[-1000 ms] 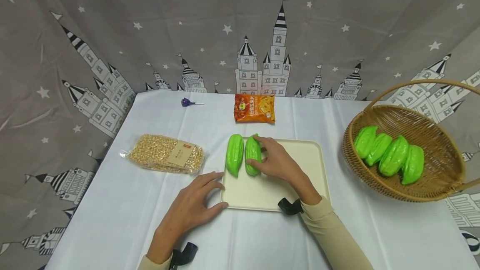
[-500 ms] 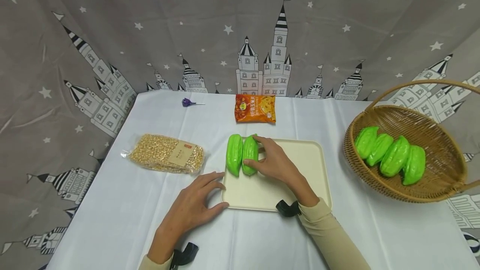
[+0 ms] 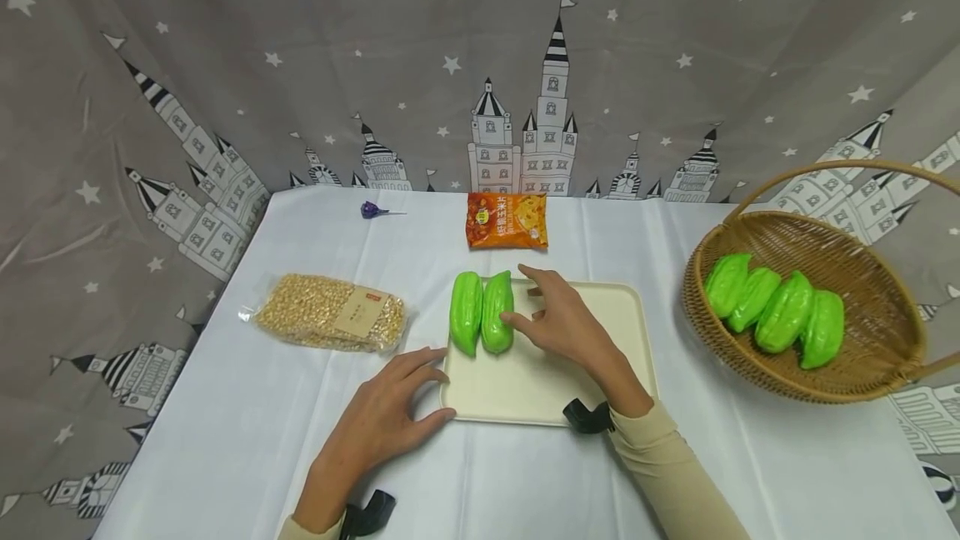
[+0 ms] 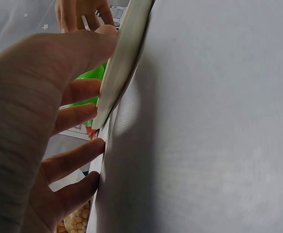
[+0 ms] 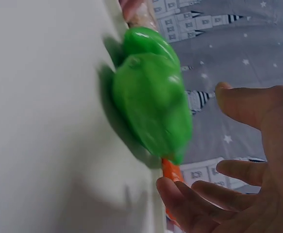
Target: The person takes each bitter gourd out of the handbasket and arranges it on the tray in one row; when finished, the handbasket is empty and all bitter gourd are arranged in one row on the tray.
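Note:
Two bright green, ridged fruits with pointed ends lie side by side on a cream tray [image 3: 540, 390]: the left fruit [image 3: 466, 315] and the right fruit [image 3: 497, 315]. My right hand [image 3: 558, 315] is just right of the right fruit, thumb and fingers spread apart and holding nothing. In the right wrist view a gap shows between the fingers and that green fruit [image 5: 153, 102]. My left hand [image 3: 390, 407] rests at the tray's front left corner. Its thumb [image 4: 105, 36] and some relaxed fingers touch the rim [image 4: 124, 63]; other fingertips rest on the cloth.
At right stands a wicker basket [image 3: 873, 332] with an arched handle and several similar green fruits [image 3: 783, 311]. A bag of corn kernels [image 3: 322, 311] lies left of the tray. Behind are an orange snack packet [image 3: 507, 221] and a purple lollipop [image 3: 370, 210].
My right hand pushed the right fruit left against its neighbour, then let go and drew back a little to the right. The left hand stayed at the tray corner.

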`<action>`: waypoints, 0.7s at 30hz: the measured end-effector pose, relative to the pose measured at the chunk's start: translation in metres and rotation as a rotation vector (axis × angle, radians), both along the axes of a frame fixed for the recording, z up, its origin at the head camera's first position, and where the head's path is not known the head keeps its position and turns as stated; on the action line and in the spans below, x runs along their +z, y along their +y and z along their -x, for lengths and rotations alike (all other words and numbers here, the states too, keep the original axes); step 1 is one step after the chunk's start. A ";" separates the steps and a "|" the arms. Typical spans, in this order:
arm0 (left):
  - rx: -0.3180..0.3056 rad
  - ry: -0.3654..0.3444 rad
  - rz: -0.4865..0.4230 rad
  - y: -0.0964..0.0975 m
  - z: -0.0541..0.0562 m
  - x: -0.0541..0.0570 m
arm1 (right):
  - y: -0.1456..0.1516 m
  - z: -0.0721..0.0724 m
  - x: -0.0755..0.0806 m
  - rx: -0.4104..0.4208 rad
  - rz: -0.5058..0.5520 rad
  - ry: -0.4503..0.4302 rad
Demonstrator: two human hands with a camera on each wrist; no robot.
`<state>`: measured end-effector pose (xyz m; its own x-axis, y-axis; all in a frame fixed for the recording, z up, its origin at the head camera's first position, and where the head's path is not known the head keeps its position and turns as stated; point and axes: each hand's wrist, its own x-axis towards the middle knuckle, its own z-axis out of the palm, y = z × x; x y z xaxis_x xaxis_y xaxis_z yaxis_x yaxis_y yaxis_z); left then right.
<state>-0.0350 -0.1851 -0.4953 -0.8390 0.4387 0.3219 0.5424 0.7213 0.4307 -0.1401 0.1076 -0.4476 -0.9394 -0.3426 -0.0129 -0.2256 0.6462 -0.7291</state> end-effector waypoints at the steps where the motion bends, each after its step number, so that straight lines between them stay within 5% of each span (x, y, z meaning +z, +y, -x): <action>1: -0.001 0.002 0.000 0.000 0.000 0.000 | 0.003 0.000 0.002 -0.004 0.003 0.005; 21: 0.000 0.025 0.012 0.000 0.000 -0.002 | 0.080 -0.010 0.046 -0.194 0.063 0.179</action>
